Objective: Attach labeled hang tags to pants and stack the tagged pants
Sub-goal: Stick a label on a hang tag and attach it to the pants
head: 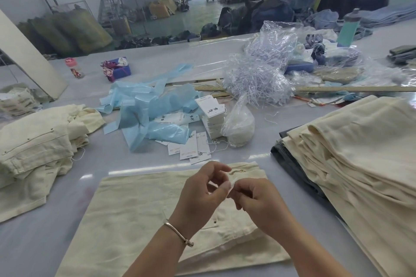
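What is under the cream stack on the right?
A dark grey garment shows beneath the cream stack at its left edge, lying on the table. How far it runs underneath, and whether more lies there, is covered.

Two hands (202,195), two pants piles (351,153), one tag stack (212,117).

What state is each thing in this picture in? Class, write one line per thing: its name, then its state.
Left hand: raised over the pants, fingertips pinching something small and white.
Right hand: fingertips meeting the left hand's at that white piece.
Pants in front: folded, lying flat.
Right pile of pants: folded, neatly stacked.
Left pile of pants: rumpled, loosely heaped.
Stack of hang tags: upright pile, top tags tilted.
Loose hang tags: scattered flat.
Blue plastic: crumpled.
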{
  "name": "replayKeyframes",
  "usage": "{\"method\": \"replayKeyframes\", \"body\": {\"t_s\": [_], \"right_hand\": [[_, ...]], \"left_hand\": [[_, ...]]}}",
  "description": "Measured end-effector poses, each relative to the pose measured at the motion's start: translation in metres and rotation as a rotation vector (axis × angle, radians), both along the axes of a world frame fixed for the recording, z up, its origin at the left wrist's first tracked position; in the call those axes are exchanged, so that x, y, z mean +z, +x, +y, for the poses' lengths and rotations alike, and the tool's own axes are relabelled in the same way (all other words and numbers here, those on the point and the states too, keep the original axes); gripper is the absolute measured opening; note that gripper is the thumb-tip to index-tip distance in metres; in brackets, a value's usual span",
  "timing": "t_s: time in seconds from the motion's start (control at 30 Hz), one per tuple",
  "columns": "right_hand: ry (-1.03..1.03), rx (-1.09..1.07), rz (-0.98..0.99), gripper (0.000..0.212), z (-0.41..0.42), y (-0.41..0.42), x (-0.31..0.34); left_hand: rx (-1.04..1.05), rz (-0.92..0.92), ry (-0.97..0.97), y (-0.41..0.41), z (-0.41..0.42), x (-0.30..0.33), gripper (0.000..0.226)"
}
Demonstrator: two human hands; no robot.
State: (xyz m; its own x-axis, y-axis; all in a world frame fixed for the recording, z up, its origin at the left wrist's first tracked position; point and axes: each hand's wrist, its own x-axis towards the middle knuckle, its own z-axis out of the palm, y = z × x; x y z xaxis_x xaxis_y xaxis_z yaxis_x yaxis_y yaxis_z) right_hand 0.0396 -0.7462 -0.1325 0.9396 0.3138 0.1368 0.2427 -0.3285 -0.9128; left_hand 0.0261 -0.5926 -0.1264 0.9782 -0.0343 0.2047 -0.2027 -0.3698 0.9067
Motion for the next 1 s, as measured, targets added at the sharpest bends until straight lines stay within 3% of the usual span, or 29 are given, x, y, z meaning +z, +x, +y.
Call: {"method": "replayKeyframes", "body": {"t_s": [0.17, 0.27, 0.47, 0.57, 0.67, 0.73, 0.93, 1.0], "right_hand": [[-0.038, -0.071, 0.021, 0.024, -0.013, -0.001, 0.002], [-0.074, -0.076, 0.011, 0.026, -0.019, -0.003, 0.001], [-0.085, -0.108, 0.033, 0.03, -0.034, -0.009, -0.002], [-0.085, -0.263, -0.019, 0.024, -0.044, -0.006, -0.001], [-0.019, -0.459, -0.111, 0.034, -0.058, -0.001, 0.004], [0.011, -0.444, -0.138, 0.035, -0.062, 0.0, 0.009], [0.313, -0.293, 0.104, 0.004, -0.059, -0.001, 0.006], [0.319, -0.34, 0.112, 0.009, -0.059, -0.001, 0.001]], "left_hand": [[-0.087, 0.054, 0.041, 0.007, -0.005, 0.001, 0.017], [-0.139, 0.102, -0.017, 0.007, -0.007, 0.001, 0.013], [-0.155, 0.109, 0.042, 0.016, -0.021, -0.004, 0.017], [-0.087, 0.085, 0.066, 0.026, -0.03, -0.004, 0.013], [-0.01, -0.003, 0.137, 0.036, -0.04, 0.0, 0.01], [-0.032, -0.064, 0.148, 0.04, -0.051, 0.003, 0.013], [-0.111, -0.086, 0.055, 0.043, -0.065, 0.007, 0.021], [-0.119, -0.058, 0.03, 0.041, -0.062, 0.0, 0.016]]}}
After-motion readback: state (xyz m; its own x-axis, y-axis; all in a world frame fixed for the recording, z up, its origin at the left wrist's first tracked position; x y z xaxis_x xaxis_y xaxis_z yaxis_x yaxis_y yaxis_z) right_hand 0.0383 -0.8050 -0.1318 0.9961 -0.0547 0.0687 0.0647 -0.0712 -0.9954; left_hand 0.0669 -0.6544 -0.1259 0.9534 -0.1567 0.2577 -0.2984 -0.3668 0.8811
